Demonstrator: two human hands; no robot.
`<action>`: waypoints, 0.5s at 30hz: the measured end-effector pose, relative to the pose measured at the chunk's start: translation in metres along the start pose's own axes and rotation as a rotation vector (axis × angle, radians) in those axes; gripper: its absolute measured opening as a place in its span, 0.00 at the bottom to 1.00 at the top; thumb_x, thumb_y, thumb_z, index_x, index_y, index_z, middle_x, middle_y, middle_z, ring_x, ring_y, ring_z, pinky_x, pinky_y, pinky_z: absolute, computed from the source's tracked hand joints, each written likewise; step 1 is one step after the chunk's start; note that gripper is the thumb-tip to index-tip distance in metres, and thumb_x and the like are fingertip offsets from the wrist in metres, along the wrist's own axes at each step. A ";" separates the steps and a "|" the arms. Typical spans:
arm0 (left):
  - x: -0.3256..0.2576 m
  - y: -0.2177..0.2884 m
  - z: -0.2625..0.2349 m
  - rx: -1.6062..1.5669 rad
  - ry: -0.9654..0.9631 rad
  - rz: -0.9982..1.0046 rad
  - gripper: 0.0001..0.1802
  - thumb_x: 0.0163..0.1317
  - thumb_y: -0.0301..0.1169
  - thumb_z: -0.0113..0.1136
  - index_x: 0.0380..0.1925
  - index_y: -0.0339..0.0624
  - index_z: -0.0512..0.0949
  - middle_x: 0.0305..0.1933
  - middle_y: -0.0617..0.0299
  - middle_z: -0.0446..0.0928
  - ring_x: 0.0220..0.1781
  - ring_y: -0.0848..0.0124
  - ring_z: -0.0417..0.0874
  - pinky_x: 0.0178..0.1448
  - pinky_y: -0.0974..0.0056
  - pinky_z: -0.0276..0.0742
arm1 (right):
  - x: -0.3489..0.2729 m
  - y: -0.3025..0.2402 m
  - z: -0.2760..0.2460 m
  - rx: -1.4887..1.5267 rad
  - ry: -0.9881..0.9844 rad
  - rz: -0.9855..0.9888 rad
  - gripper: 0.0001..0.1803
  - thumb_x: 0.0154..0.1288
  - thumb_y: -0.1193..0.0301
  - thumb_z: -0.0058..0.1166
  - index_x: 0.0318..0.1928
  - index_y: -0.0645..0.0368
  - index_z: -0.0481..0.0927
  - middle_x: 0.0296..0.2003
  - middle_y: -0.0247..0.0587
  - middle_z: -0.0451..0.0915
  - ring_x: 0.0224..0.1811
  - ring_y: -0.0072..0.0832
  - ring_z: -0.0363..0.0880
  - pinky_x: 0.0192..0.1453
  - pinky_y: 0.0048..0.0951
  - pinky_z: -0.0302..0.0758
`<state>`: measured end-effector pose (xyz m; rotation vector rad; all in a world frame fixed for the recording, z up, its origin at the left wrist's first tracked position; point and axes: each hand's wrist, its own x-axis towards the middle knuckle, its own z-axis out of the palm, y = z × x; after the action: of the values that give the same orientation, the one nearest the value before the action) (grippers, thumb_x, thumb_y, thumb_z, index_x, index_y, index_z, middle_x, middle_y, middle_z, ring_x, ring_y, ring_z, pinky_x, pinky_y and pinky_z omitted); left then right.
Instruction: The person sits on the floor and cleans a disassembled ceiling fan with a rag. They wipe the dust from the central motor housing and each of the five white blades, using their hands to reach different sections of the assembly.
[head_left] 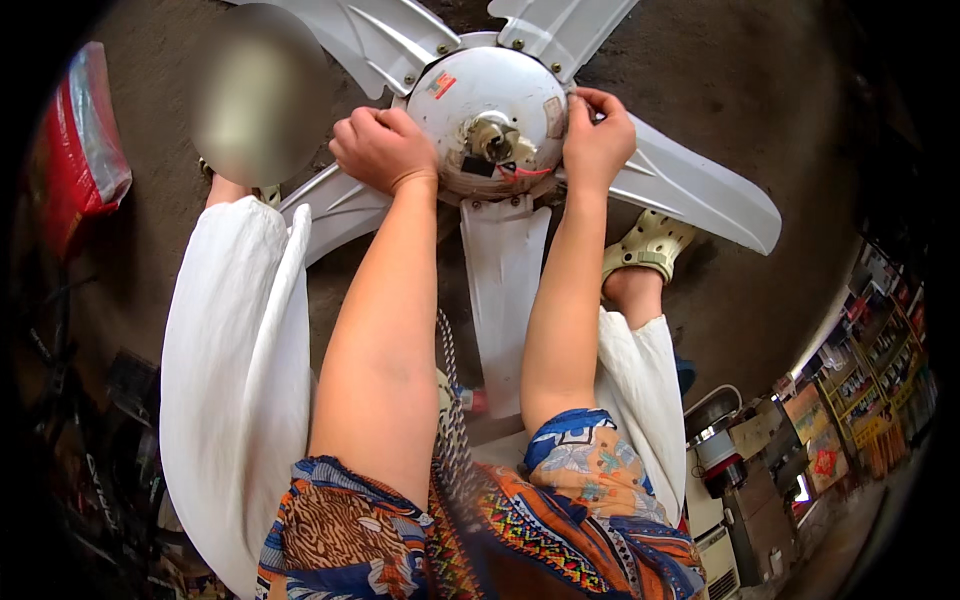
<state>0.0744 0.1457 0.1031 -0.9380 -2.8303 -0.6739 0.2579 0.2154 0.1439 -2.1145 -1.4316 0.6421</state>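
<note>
A white ceiling fan lies on the floor in front of me, its round motor housing (480, 90) between my hands. Several pale fan blades (690, 185) spread out from it, fixed with small screws. At the housing's middle sits a metal shaft fitting (493, 140), with a black piece and red wires (520, 173) beside it. My left hand (385, 150) is closed at the housing's left rim; its fingertips are hidden. On the right rim my right hand (598, 138) pinches with thumb and fingers close to a blade's root; what lies between them is too small to make out.
A red and clear plastic package (90, 145) lies at far left. Below the fan hangs a twisted cord (450, 390) between my forearms. My light clog (645, 245) is by the right blade. Shelves with goods (870, 370) and a pot-like container (715, 450) stand at right.
</note>
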 end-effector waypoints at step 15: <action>0.002 0.005 0.003 0.029 0.008 -0.007 0.10 0.55 0.35 0.52 0.22 0.42 0.73 0.33 0.55 0.74 0.40 0.51 0.72 0.45 0.48 0.68 | 0.011 -0.012 0.017 0.010 0.135 0.062 0.09 0.55 0.65 0.60 0.31 0.56 0.85 0.27 0.36 0.84 0.35 0.39 0.80 0.57 0.43 0.67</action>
<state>0.0759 0.1517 0.1026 -0.9196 -2.8299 -0.6344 0.2422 0.2322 0.1377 -2.1576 -1.2921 0.5181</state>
